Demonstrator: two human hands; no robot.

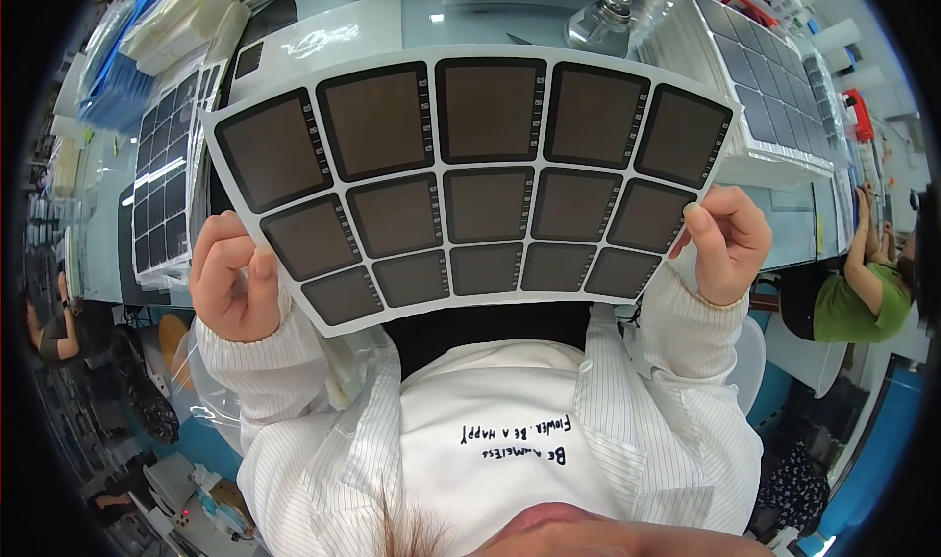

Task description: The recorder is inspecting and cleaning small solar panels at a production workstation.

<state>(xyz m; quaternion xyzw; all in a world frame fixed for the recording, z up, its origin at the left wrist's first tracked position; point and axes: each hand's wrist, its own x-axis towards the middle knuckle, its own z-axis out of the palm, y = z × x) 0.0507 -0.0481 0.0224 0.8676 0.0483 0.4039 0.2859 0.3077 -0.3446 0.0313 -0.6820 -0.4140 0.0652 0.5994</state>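
Observation:
Between both hands I hold up a white sheet [440,176] bearing rows of dark rectangular panels with black borders and small marks down their right sides. My left hand [233,275] pinches its left edge between thumb and curled fingers. At the right edge, my right hand [723,243] grips the sheet the same way, thumb on the near face. The sheet is tilted toward me and bows slightly, hiding much of the table behind it.
Stacks of similar dark-panelled sheets stand at the left [165,170] and the right [769,87]. A glass bottle with a metal top [600,26] is at the back. Plastic-wrapped packs [181,23] pile up at far left. A person in green [867,297] sits at the right.

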